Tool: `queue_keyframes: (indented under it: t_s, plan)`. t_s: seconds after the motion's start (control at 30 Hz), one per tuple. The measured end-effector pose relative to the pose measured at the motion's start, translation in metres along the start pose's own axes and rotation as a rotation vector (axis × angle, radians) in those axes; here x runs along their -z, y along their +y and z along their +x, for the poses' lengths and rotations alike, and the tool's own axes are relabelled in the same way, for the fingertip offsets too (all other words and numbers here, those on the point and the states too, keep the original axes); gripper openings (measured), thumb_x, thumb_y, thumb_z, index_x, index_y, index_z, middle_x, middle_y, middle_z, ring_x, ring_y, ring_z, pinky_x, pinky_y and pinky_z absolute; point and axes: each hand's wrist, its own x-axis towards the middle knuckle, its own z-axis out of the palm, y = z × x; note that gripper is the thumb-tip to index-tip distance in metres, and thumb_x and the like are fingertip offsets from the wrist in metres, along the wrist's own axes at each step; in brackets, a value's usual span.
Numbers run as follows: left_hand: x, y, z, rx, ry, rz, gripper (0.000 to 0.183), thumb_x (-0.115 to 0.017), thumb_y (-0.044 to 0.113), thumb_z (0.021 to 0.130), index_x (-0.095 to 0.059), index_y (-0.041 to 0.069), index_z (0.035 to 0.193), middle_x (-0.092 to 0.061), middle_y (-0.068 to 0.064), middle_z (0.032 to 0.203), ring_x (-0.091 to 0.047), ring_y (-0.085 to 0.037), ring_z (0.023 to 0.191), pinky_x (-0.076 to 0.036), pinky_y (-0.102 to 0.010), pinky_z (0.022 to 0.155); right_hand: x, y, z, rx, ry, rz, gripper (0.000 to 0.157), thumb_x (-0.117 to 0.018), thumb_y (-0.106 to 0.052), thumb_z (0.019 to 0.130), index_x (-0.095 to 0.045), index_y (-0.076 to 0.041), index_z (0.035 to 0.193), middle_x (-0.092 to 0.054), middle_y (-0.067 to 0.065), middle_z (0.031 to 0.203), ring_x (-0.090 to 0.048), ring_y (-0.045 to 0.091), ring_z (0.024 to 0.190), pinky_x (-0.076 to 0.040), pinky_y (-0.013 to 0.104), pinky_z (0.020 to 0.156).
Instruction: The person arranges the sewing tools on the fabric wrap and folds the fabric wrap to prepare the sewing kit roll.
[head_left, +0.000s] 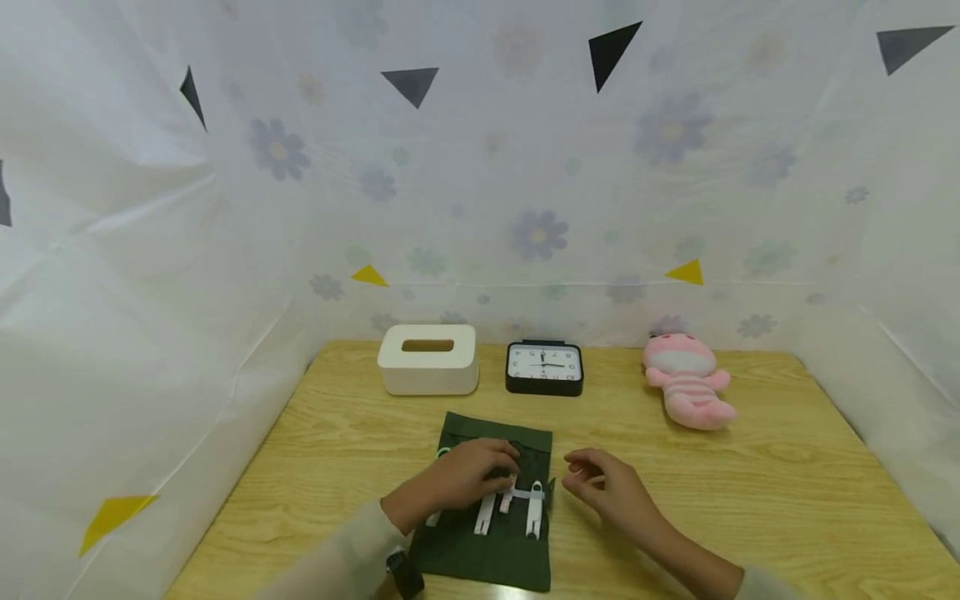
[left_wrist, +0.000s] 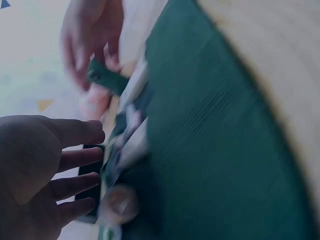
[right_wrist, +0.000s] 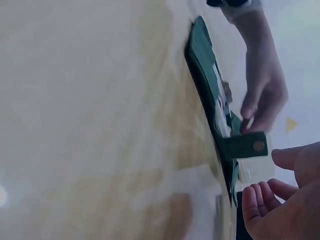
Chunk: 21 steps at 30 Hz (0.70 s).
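A dark green fabric tool pouch [head_left: 491,562] lies opened out on the table. Several slim whitish tools sit on it, among them a white tool [head_left: 535,510] with a looped end under a pale band. My left hand [head_left: 472,473] hovers over the pouch's middle with relaxed fingers; the left wrist view shows these fingers apart from the tools. One whitish tool [head_left: 506,498] lies just below its fingertips, and contact is hard to judge. To the right of the pouch, my right hand [head_left: 611,487] is loosely curved and holds nothing. Near its fingertips a green strap [right_wrist: 245,145] with a snap sticks up from the pouch edge.
Behind the pouch stand a white tissue box [head_left: 427,371] and a black-framed clock [head_left: 543,368]. A pink plush toy [head_left: 686,383] lies at the back right. The wooden table [head_left: 750,517] meets patterned white sheeting at the back and sides.
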Motion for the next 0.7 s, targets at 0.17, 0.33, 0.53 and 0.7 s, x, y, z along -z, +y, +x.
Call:
queue_keyframes:
  t_s: [0.17, 0.33, 0.53, 0.7]
  plan:
    - [0.019, -0.017, -0.009, 0.064, 0.071, 0.077, 0.027, -0.071, 0.024, 0.1, -0.074, 0.015, 0.124, -0.067, 0.0, 0.129, -0.063, -0.018, 0.12, -0.053, -0.035, 0.099, -0.004, -0.002, -0.027, 0.036, -0.088, 0.046, 0.033, -0.08, -0.019, 0.092, -0.069, -0.001, 0.117, -0.069, 0.002, 0.099, -0.064, 0.005, 0.086, -0.057, 0.024, 0.074]
    - [0.026, -0.045, -0.014, 0.143, 0.174, 0.129, 0.02, -0.075, 0.018, 0.096, -0.077, 0.013, 0.116, -0.07, -0.001, 0.111, -0.066, -0.019, 0.101, -0.057, -0.036, 0.086, -0.015, -0.001, -0.044, 0.136, -0.23, 0.092, 0.028, -0.078, -0.022, 0.094, -0.071, -0.004, 0.114, -0.068, -0.002, 0.099, -0.061, 0.001, 0.085, -0.056, 0.025, 0.07]
    - [0.024, -0.07, -0.011, 0.166, 0.226, 0.098, 0.012, -0.077, 0.011, 0.093, -0.079, 0.012, 0.105, -0.07, -0.001, 0.103, -0.068, -0.02, 0.096, -0.057, -0.039, 0.085, -0.024, 0.002, -0.052, 0.272, -0.332, 0.085, 0.021, -0.077, -0.021, 0.095, -0.073, -0.007, 0.111, -0.066, -0.009, 0.094, -0.06, -0.002, 0.082, -0.054, 0.024, 0.066]
    - [0.022, -0.081, -0.009, 0.179, 0.236, 0.059, 0.009, -0.079, 0.006, 0.091, -0.079, 0.01, 0.099, -0.069, -0.001, 0.098, -0.068, -0.021, 0.093, -0.057, -0.04, 0.085, -0.028, 0.004, -0.054, 0.35, -0.329, 0.042, 0.019, -0.078, -0.02, 0.094, -0.074, -0.009, 0.109, -0.067, -0.007, 0.094, -0.059, -0.004, 0.082, -0.054, 0.023, 0.065]
